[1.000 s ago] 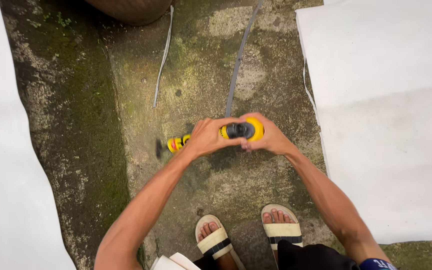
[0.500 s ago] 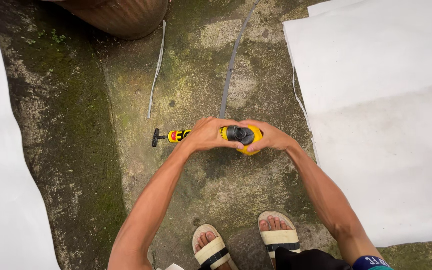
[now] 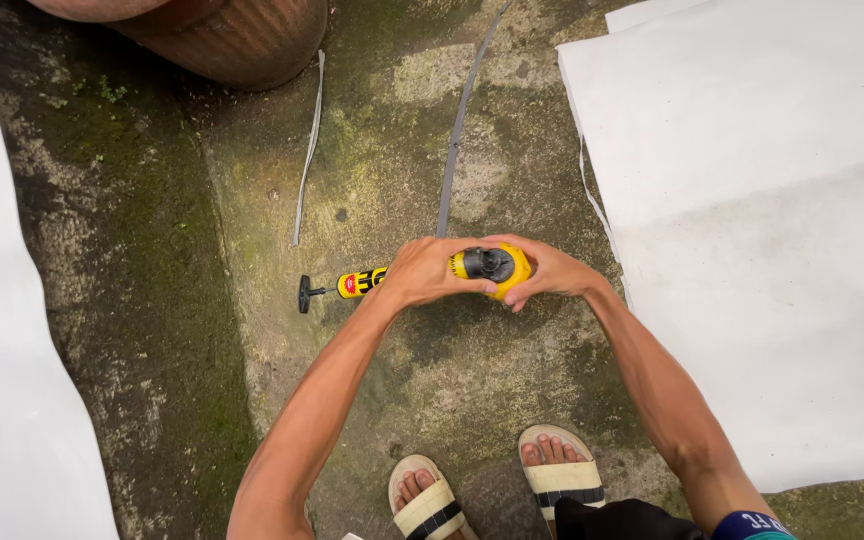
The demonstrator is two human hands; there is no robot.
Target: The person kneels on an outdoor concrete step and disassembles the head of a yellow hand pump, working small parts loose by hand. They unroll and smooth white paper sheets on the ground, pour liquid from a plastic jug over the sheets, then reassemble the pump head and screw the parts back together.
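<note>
Left hand (image 3: 427, 272) and right hand (image 3: 550, 272) both clasp a yellow plastic power tool (image 3: 492, 267), its black disc-tipped shaft (image 3: 337, 288) projecting leftward; nothing visibly worked yet.

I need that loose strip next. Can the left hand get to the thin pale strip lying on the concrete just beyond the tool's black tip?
Probably yes. The strip lies bare on the concrete with nothing across it, a short way past the left hand. That hand, though, grips the yellow tool together with the right hand, so it would have to let go first.
</note>
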